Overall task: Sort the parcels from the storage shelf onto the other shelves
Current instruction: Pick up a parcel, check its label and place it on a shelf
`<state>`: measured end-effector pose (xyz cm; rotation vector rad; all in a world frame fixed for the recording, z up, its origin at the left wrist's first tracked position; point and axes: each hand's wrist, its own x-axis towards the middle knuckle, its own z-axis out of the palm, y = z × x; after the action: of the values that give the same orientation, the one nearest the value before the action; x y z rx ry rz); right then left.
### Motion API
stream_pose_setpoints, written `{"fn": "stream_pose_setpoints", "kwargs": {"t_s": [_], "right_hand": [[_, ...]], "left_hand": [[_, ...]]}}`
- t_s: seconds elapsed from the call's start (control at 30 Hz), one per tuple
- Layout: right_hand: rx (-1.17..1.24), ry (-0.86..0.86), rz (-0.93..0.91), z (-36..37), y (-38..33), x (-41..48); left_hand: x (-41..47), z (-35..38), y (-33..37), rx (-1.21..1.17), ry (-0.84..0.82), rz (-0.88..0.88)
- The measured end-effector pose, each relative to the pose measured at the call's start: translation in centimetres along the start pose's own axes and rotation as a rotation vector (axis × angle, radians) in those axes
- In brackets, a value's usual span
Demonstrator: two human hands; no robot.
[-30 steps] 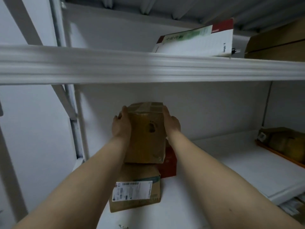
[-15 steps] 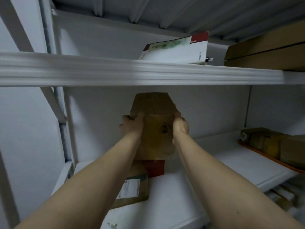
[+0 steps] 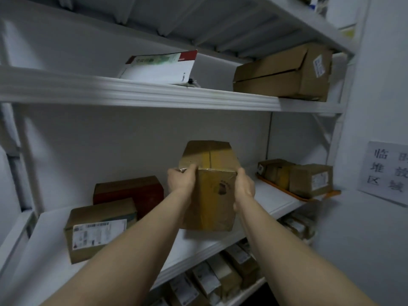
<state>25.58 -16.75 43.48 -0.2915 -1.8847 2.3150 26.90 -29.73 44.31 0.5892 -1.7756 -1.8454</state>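
Both hands on one parcel. Left hand (image 3: 180, 182) grips the left face of the taped brown parcel (image 3: 209, 195), fingers (image 3: 189, 170) curled over its top left edge. Right hand (image 3: 244, 186) holds the right face, fingers (image 3: 240, 173) wrapped round the top right corner.

Parcel sits between the two sets of fingers, upright, tape seam down the middle, dark smudge on the near face just left of the right fingers. Its bottom edge is over the front of the middle shelf (image 3: 276, 202); can't tell if it touches the board or hangs just above.

- Below-left of the left fingers: labelled carton (image 3: 99, 230) on the same shelf, white shipping label facing the camera.
- Dark red box (image 3: 130, 191) directly behind the carton, left of the left fingers.
- Right of the right fingers, well apart: orange tray (image 3: 295, 196) at the shelf end, carrying brown parcels (image 3: 309, 180).
- Above the fingers: upper shelf (image 3: 154, 93). Flat white box (image 3: 159, 69) with a red-green strip above-left, large brown carton (image 3: 282, 74) above-right, flap partly lifted.
- Below the fingers: small labelled parcels (image 3: 220, 277) in a row on the lower shelf.
- Far right of the right fingers: paper sign (image 3: 386, 171) on the wall.
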Motion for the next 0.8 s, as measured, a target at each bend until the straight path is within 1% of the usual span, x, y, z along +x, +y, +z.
{"fn": "stream_pose_setpoints", "kwargs": {"t_s": [0.17, 0.27, 0.57, 0.63, 0.73, 0.8], "right_hand": [[0.001, -0.068, 0.067, -2.4, 2.3, -1.5], [-0.002, -0.11, 0.09, -3.4, 3.7, -2.5], [-0.072, -0.137, 0.096, -7.2, 6.5, -5.1], [-0.083, -0.161, 0.083, -8.3, 6.9, -5.6], [-0.072, -0.247, 0.065, -10.2, 7.5, -6.3], [-0.06, -0.278, 0.066, -11.2, 7.6, -6.5]], "left_hand": [[-2.9, -0.9, -1.8, 0.016, 0.003, -0.046], [-4.2, -2.1, -3.1, 0.066, -0.002, -0.054], [-9.1, -4.2, -6.3, 0.133, -0.074, -0.09], [-9.9, -4.3, -6.6, 0.185, -0.085, -0.076], [-11.1, -4.3, -6.5, 0.292, -0.09, -0.071], [-11.8, -4.0, -5.8, 0.461, -0.065, -0.065]]}}
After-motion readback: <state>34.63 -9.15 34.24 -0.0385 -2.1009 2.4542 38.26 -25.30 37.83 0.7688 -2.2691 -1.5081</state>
